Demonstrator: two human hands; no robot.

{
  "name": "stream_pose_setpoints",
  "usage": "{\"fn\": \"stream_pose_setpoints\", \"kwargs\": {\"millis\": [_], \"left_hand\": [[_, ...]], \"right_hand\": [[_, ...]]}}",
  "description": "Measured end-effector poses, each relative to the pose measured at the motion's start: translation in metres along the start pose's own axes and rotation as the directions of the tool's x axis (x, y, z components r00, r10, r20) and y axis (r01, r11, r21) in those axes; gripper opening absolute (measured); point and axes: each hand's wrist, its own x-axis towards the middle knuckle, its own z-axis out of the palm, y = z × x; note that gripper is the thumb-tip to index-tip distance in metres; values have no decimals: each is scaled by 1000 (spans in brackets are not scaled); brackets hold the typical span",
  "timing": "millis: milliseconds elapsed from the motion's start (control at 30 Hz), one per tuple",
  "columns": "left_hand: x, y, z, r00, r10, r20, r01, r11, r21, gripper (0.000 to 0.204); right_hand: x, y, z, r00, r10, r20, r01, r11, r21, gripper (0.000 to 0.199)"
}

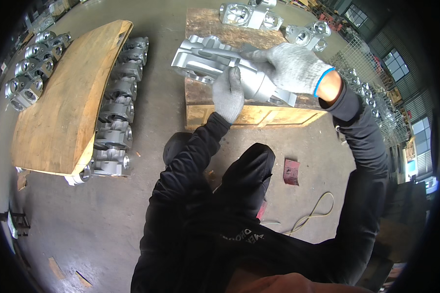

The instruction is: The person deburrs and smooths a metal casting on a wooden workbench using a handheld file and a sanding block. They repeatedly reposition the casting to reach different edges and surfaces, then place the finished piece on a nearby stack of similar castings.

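Aluminium casting [215, 61], held above the wooden crate [249, 115], looks heavy, rigid and sharp-edged; left hand [228, 95] supports its underside, right hand [291, 66] clamps the right end, both gloved.

Grey concrete floor [181, 146] — windows [395, 63] right

Both hands wear grey knitted work gloves; the right hand [291, 66] has a blue-edged cuff, the left hand [228, 94] shows plain grey. Behind each glove runs a long black sleeve, below them black clothing with pale lettering.
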Motion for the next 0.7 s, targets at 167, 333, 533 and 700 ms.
{"fn": "stream_pose_setpoints", "kwargs": {"millis": [167,333,533,700], "left_hand": [[7,6,5,1000,-8,-23,11,991,134,40],[40,2,4,985,-111,131,96,989,115,53],[72,-4,16,975,-104,198,76,987,142,47],[107,-18,37,973,-121,195,104,990,95,41]], "right_hand": [[1,7,-3,999,37,14,-38,995,93,39],[25,27,-10,1000,-14,-2,14,997,74,40],[61,65,-8,990,126,65,-135,977,162,42],[81,81,2,985,125,-121,-134,988,-72,34]]}}
